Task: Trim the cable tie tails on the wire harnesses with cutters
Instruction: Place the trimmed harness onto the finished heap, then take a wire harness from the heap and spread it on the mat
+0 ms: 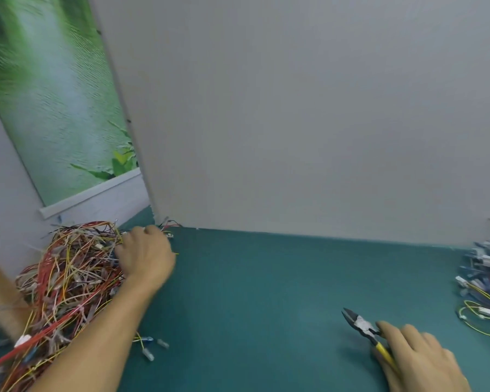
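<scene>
We are at the picking step: no tie is under the blades yet. Our left hand [146, 256] reaches into the big tangle of wires [68, 278] heaped at the left of the frame. Its fingertips are buried among the red, yellow and orange strands, so we cannot tell whether they have closed on a harness or are only feeling through. Pale tie tails seem to stick out of the heap here and there, though blur makes them hard to be sure of.

At the lower right, our right hand [419, 360] has its fingers wrapped round the yellow handles of the cutters [362, 326]. They sit low over the green table [266, 292], nose pointing to the upper left, well apart from the tangle. A smaller heap of wires [484, 284] lies at the right edge, and a few loose connectors [150, 346] lie beside our left forearm.

Next, we judge, we need to pull one harness free of the tangle and bring it to the open middle of the table. Then we turn a tail clear of the wires, so the cutters can bite close to the tie's head without nicking any insulation.
</scene>
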Demonstrator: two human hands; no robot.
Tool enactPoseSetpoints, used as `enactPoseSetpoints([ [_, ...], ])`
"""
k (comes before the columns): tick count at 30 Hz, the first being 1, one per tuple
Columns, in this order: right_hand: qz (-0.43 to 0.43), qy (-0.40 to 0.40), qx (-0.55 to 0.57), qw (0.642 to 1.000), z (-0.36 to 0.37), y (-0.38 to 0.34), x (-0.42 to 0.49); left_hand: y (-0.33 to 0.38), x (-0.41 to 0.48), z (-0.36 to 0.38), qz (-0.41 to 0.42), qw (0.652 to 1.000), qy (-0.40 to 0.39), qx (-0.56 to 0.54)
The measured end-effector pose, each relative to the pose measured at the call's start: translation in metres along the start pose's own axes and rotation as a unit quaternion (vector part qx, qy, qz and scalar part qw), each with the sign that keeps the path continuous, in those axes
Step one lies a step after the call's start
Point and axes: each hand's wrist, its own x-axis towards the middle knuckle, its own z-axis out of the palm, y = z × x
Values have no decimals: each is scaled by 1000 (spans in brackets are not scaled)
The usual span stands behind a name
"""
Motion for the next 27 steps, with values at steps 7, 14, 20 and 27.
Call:
enactPoseSetpoints([
  [7,16,-8,-17,1000,-2,-6,0,-45,38,-2,-30,991,-124,-32],
  [14,15,-24,-18,999,-5,-4,-1,-29,29,-88,-12,866,-145,-478],
  [20,25,-67,-58,996,-7,-6,-2,15,9,-173,99,758,-75,-640],
  [27,79,-163,-40,983,-17,-10,-1,95,-22,-207,199,680,-164,-687],
])
